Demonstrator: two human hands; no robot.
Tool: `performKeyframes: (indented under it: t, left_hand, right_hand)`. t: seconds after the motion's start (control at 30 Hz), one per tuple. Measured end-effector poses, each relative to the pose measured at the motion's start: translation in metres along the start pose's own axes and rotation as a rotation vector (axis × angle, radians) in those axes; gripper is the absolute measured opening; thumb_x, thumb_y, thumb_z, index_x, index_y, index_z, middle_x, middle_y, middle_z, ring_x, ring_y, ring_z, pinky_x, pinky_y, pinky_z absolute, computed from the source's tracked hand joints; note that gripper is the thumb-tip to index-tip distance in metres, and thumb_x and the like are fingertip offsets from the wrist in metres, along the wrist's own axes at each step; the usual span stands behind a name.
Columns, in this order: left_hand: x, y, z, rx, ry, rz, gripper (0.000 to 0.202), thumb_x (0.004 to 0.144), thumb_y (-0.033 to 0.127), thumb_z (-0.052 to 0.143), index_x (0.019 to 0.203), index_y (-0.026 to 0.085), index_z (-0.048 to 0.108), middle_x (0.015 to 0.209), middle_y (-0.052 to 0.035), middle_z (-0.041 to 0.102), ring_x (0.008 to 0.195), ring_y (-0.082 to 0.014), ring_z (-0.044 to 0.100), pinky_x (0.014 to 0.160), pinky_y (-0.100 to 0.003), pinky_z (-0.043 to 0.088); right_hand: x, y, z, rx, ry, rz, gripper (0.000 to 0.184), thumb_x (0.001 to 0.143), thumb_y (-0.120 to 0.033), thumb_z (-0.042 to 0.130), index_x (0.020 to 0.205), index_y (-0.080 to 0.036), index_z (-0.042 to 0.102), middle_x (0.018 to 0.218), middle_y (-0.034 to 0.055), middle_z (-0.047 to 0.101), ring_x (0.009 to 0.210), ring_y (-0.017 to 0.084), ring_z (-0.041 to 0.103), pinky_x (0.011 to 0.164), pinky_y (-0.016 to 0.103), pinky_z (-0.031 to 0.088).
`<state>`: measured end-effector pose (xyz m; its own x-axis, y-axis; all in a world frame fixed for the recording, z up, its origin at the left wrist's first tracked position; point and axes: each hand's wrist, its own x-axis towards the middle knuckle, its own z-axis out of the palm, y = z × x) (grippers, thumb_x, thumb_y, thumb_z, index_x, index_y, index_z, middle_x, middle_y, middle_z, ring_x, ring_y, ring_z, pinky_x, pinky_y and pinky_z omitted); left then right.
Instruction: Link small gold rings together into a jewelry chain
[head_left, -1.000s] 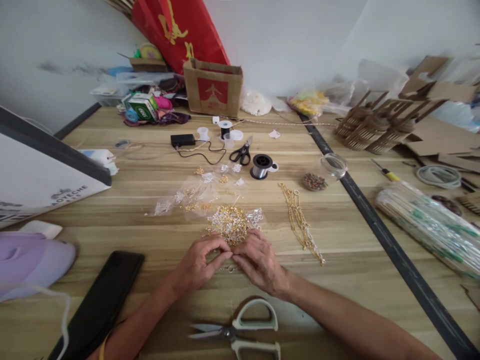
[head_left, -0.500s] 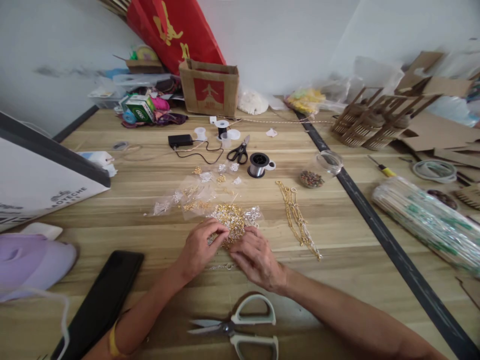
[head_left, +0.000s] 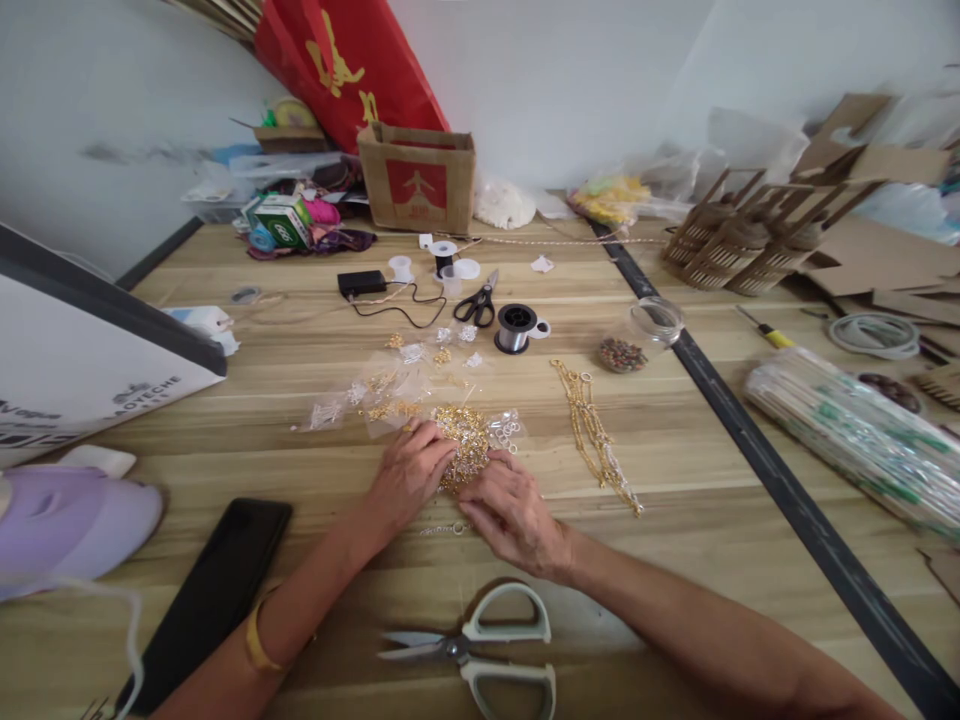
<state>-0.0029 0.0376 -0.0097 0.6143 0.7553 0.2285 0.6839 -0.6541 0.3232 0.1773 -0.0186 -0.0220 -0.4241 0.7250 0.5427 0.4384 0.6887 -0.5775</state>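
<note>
Your left hand (head_left: 411, 468) is resting at the left edge of the pile (head_left: 466, 440), fingers bending, thumb close; whether they are gripping a piece, I cannot tell. Nearer you, a short chain (head_left: 437, 531) is lying linked, a ring showing. Your right hand (head_left: 517, 515) is resting at the pile's lower right, fingers curling inward, any hold hidden. Further right, several chains (head_left: 595, 432) are lying, apparently made up; the pile's many pieces are seemingly remaining loose.

hands (head_left: 412, 467) (head_left: 519, 515): 2 | pile (head_left: 466, 445): 1 | scissors (head_left: 454, 649) (head_left: 478, 305): 2 | phone (head_left: 210, 600): 1 | jar (head_left: 643, 336): 1
</note>
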Motion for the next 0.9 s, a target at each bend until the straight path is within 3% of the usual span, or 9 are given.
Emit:
performKeyframes:
  t: [0.27,0.53,0.9]
  left_hand:
    - [-0.007,-0.006,0.002,-0.068,0.053,-0.028,0.020,0.091,0.018,0.046,0.088,0.017,0.066,0.082,-0.0036,0.060,0.081,-0.0172,0.052,0.083,-0.034,0.043]
    - [0.009,-0.003,0.005,-0.037,0.092,-0.020,0.018,0.089,0.017,0.049,0.083,0.016,0.067,0.079,-0.0041,0.062,0.082,-0.0181,0.052,0.081,-0.033,0.043]
    - [0.017,-0.006,0.004,-0.026,0.003,-0.030,0.016,0.087,0.016,0.053,0.078,0.017,0.066,0.078,-0.0039,0.061,0.083,-0.0196,0.051,0.079,-0.034,0.042]
  right_hand:
    - [0.000,0.000,0.000,0.017,-0.007,-0.009,0.007,0.089,-0.016,0.050,0.087,-0.018,0.056,0.077,0.0029,0.064,0.073,0.015,0.055,0.091,0.040,0.039]
    - [0.001,-0.001,0.000,0.013,-0.012,-0.005,0.008,0.089,-0.016,0.049,0.087,-0.018,0.056,0.076,0.0024,0.064,0.071,0.015,0.055,0.092,0.041,0.038]
    - [0.001,-0.001,0.000,0.000,0.000,-0.010,0.008,0.089,-0.016,0.049,0.087,-0.018,0.056,0.075,0.0021,0.064,0.072,0.015,0.056,0.092,0.041,0.039]
